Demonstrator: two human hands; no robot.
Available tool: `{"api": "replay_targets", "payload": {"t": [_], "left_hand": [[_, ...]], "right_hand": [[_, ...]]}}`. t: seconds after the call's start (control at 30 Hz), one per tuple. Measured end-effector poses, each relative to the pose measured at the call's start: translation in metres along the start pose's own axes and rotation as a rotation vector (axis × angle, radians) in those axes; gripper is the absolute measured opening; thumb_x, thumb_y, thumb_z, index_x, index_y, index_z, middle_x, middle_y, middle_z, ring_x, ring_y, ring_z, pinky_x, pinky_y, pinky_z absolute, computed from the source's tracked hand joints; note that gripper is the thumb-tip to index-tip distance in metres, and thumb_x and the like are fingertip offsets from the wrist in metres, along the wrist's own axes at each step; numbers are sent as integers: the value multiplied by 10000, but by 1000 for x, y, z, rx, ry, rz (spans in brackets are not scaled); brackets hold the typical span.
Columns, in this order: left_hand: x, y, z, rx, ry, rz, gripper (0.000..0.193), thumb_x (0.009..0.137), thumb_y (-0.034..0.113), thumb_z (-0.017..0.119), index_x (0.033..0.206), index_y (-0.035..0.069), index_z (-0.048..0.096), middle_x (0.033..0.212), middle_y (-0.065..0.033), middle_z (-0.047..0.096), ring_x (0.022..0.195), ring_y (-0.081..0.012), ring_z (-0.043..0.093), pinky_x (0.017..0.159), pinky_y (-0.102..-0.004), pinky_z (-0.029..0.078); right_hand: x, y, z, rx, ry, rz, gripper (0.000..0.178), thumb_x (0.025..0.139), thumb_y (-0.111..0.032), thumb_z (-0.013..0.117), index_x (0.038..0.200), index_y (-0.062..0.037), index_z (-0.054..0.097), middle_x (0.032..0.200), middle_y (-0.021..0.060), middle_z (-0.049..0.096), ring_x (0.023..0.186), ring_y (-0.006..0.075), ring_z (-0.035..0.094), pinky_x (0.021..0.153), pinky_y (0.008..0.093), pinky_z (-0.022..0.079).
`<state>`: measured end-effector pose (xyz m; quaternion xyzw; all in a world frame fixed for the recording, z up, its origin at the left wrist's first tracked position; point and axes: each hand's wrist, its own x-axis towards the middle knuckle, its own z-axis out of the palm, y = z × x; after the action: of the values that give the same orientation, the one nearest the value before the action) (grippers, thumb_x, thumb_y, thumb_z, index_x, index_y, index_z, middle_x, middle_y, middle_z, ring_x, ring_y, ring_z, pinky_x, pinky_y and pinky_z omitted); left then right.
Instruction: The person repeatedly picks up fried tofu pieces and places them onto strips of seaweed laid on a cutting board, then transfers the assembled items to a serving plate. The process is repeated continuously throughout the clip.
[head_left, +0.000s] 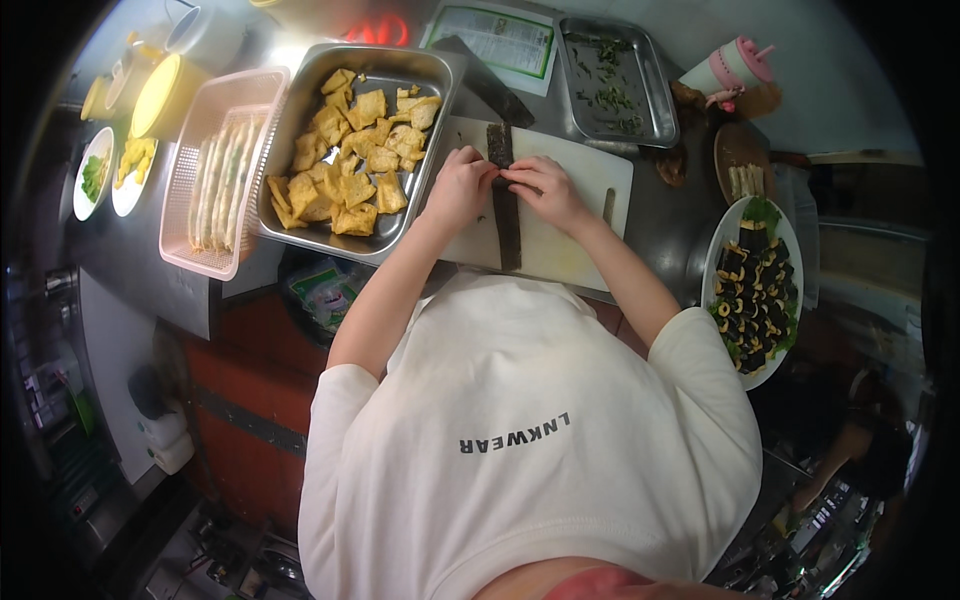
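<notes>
one view only, a wide fisheye worn on the head, looking steeply down over the person's white shirt onto the worktop (660, 215). it sits close above, the white cutting board (560, 235) lying just above centre, and straight edges bow toward the dark round rim.

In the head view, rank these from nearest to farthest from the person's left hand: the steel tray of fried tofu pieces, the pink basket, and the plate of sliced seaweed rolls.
From the left hand, which rests on the long seaweed roll:
1. Steel tray of fried tofu pieces, right beside the hand, on its left.
2. Pink basket, farther left, past the tray.
3. Plate of sliced seaweed rolls, far right, beyond the right hand.
</notes>
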<state>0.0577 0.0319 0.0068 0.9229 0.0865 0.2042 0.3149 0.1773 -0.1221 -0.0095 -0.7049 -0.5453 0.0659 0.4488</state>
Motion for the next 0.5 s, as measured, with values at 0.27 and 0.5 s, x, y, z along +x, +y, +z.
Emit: {"api": "replay_targets", "payload": {"t": [0.27, 0.5], "left_hand": [[-6, 6, -5, 11, 15, 79, 172, 814, 49, 642, 979, 21, 685, 969, -116, 638, 917, -298, 597, 799, -391, 492], [11, -6, -3, -27, -88, -10, 172, 804, 31, 632, 967, 12, 684, 988, -134, 639, 961, -319, 591, 829, -390, 486]], "right_hand": [[9, 0, -2, -216, 34, 1, 204, 760, -100, 715, 964, -106, 725, 900, 44, 607, 925, 233, 555, 806, 367, 438], [15, 5, -2, -12, 26, 46, 205, 783, -97, 699, 987, -98, 713, 930, 58, 616, 925, 240, 555, 827, 360, 440]]}}
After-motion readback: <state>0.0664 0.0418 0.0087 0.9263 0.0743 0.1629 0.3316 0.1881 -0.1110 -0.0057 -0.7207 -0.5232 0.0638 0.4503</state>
